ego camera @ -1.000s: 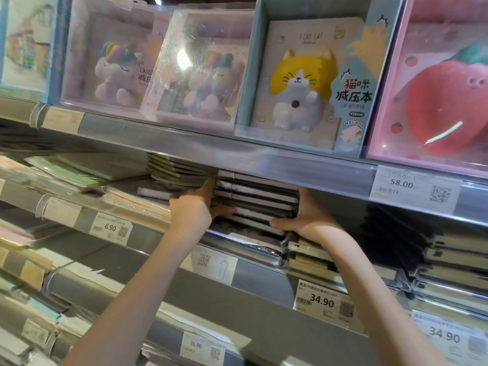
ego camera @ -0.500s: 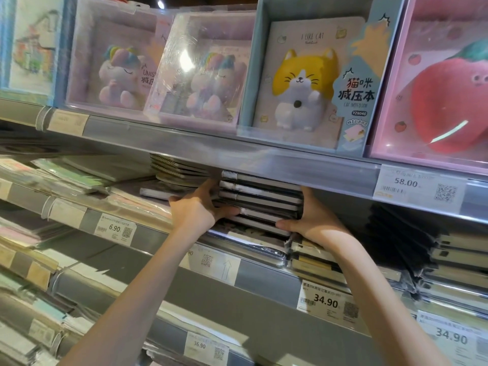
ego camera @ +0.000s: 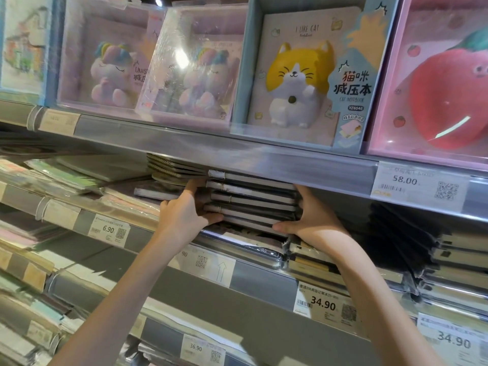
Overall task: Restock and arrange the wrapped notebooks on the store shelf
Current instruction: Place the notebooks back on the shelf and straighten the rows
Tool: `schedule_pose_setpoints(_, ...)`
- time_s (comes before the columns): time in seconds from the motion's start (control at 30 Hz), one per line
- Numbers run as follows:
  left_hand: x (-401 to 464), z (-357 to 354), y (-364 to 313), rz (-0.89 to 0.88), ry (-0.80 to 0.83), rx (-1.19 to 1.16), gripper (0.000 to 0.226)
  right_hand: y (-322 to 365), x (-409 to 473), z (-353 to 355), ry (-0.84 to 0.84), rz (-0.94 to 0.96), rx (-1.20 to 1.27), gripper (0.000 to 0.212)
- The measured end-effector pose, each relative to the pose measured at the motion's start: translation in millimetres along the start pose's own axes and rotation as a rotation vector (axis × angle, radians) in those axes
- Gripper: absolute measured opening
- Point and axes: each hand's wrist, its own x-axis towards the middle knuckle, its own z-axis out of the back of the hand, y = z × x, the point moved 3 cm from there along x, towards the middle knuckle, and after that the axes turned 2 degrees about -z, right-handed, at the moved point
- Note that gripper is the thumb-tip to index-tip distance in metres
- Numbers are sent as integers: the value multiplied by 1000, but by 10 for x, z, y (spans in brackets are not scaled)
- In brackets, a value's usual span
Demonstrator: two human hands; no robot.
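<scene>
A stack of several dark wrapped notebooks (ego camera: pixel 250 200) sits in the middle shelf, just under the upper shelf rail (ego camera: pixel 264 159). My left hand (ego camera: pixel 182 215) grips the stack's left end, thumb under its lower edge. My right hand (ego camera: pixel 311 220) holds the right end, thumb along the bottom. The stack rests above another wrapped notebook (ego camera: pixel 245 241) lying on the shelf. The stack's back part is hidden in shadow.
Boxed plush notebooks stand on the top shelf: unicorn (ego camera: pixel 190 67), cat (ego camera: pixel 303 75), strawberry (ego camera: pixel 446 83). Spiral notebooks (ego camera: pixel 169 167) lie left of the stack, dark notebook piles (ego camera: pixel 449 260) to the right. Price tags (ego camera: pixel 324 305) line the shelf rails.
Both hands stay on the stack's ends. The stack looks pushed a little deeper under the upper rail, and the view has shifted slightly.
</scene>
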Motion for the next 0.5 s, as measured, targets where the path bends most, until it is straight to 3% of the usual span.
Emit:
schedule_pose_setpoints(0.13, 74, 41, 25, -43, 44, -35, 79, -28, 54, -23, 7, -20, 1, 82)
schedule_pose_setpoints(0.37, 167, -67, -15, -23, 236, 402, 79, -19, 97, -49, 32, -17, -107, 85)
schedule_pose_setpoints(0.5, 141, -50, 0, -79, 202, 316, 86, -23, 86, -42, 39, -20, -100, 86)
